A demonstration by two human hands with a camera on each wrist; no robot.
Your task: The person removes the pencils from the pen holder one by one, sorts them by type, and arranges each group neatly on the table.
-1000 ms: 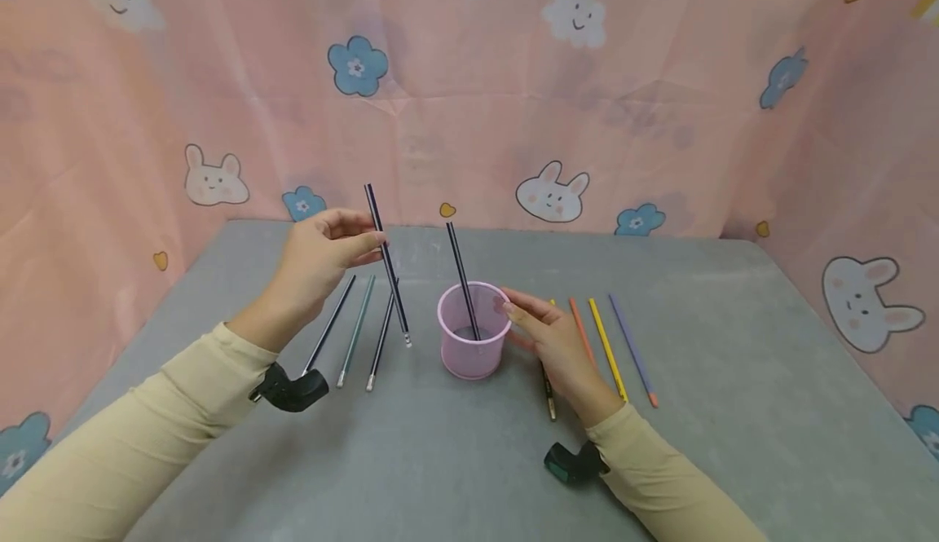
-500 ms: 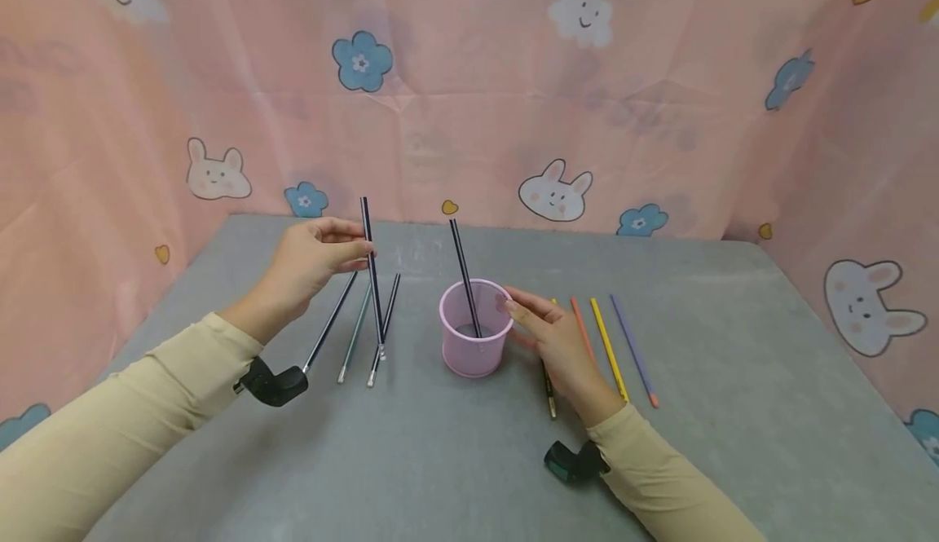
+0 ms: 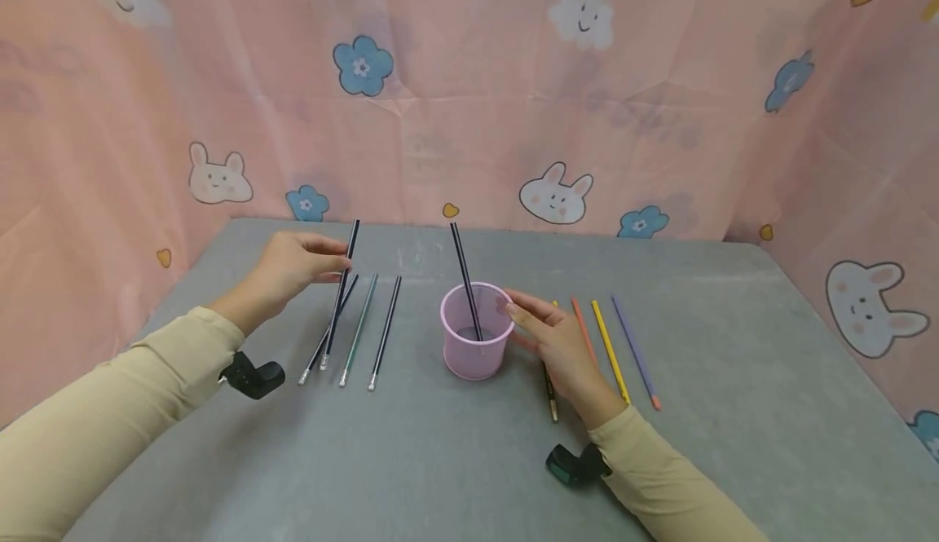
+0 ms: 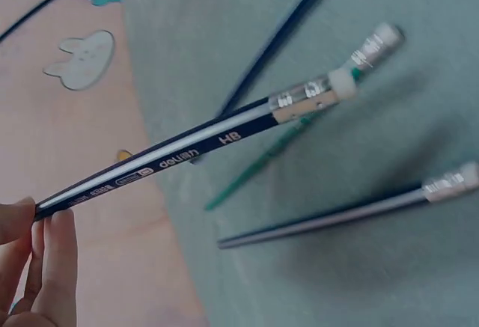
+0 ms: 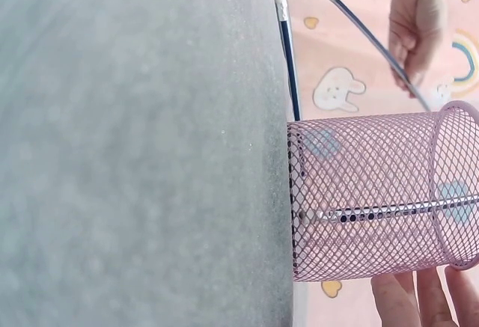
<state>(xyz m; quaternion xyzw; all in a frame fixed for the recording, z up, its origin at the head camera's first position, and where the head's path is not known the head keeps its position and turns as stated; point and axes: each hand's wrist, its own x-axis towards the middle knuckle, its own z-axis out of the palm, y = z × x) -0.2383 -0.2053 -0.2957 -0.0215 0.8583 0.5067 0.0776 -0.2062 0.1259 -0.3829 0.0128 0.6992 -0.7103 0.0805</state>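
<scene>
My left hand (image 3: 289,275) pinches a dark blue striped pencil (image 4: 179,150) near its upper end, tilted with its white eraser down. It hangs over the left group of pencils. In that group lie a dark pencil (image 3: 314,359), a green pencil (image 3: 359,330) and another dark pencil (image 3: 385,334), erasers toward me. Mid-table stands a pink mesh pencil cup (image 3: 473,360) with one dark striped pencil (image 3: 462,269) leaning inside. My right hand (image 3: 561,350) holds the cup's right side, thumb at the rim; the fingers (image 5: 397,301) show along the mesh in the right wrist view.
Right of the cup lie an orange pencil (image 3: 582,322), a yellow pencil (image 3: 610,350), a purple pencil (image 3: 635,352) and a black pencil (image 3: 550,395) partly under the right hand. A pink patterned cloth (image 3: 440,118) hangs behind the grey table (image 3: 440,460).
My left hand has carried its pencil leftward and lower, from near the cup to over the leftmost dark pencil, and the pencil's lean has reversed. The right hand and cup stay put.
</scene>
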